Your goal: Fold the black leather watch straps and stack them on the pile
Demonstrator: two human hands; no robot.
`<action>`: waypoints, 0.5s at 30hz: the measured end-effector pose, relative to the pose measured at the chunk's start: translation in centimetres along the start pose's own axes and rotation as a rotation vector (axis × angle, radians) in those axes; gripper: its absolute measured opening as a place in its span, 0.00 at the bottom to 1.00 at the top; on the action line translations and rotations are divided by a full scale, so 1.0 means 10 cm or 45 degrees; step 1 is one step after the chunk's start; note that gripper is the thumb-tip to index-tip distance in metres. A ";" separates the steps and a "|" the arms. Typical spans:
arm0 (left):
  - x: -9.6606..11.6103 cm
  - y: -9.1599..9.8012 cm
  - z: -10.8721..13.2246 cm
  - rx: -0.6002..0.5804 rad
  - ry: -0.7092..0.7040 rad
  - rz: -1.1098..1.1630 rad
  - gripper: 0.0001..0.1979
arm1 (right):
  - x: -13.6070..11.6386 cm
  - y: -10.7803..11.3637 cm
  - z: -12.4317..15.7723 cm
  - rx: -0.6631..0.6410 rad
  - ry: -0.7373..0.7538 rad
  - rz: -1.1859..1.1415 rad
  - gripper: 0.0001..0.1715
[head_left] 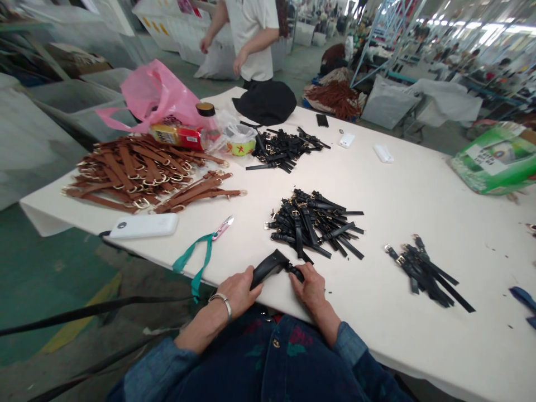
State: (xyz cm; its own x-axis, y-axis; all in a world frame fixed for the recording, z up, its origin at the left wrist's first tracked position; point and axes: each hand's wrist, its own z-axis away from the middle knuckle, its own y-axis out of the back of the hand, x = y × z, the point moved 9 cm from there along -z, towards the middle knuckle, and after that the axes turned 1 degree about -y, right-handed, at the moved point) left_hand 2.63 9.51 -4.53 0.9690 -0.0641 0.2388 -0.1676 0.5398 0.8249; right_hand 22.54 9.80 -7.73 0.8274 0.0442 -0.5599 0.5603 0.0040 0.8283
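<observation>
Nearest the camera, at 6 o'clock: wearer's dark-blue denim shirt w/ red & green floral decoration (pixel 285 363). Just above it, over the table's near edge, is a wide, glossy black leather-look strap (pixel 267 269), arched up in the middle & held at both ends. Left hand (pixel 238 292), w/ a silver-coloured bangle (pixel 224 301) at the wrist, has its fingers curled shut round the strap's wide end. Right hand (pixel 310 287) has thumb & fingers closed on the other, narrower end; can't tell if a buckle is under them.

Step in hand, judging by grip: bending or working the strap two-handed. Next move prob. calls for a steady left hold & fine fingertip control on the right.

Outward from the strap: at 1–2 o'clock, near, a heap of narrow black straps w/ gold-coloured buckles (pixel 310 223); at 3, a smaller, fanned black strap bundle (pixel 429 279). Approx. 10–11: pink-handled metal snips (pixel 224 227) on a teal ribbon (pixel 195 254). Betw. 9 & 10: a white rectangular power bank, by its looks (pixel 144 225). At 10, farther: big pile of brown straps w/ gold-coloured hardware (pixel 134 173). At 12: another black strap heap (pixel 285 146), a black fabric cap (pixel 268 103) behind it, then, beyond the off-white table (pixel 397 195), a person in a white T-shirt (pixel 255 39). At 2, far side: green printed carton (pixel 498 159).
</observation>
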 end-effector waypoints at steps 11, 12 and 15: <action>-0.17 0.08 0.22 0.010 0.043 0.018 0.18 | 0.16 0.08 -0.03 -0.121 -0.132 -0.252 0.17; -0.16 0.08 0.24 0.010 0.040 0.019 0.17 | 0.18 0.08 -0.02 -0.133 -0.151 -0.275 0.17; -0.10 0.08 0.29 0.004 0.014 0.016 0.17 | 0.22 0.05 0.00 -0.169 -0.195 -0.316 0.19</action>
State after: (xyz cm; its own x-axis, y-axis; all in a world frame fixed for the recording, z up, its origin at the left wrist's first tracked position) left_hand 0.96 7.61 -2.62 0.9687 -0.0485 0.2434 -0.1800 0.5380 0.8235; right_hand 24.62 9.90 -8.51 0.6678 -0.1256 -0.7337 0.7443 0.1263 0.6558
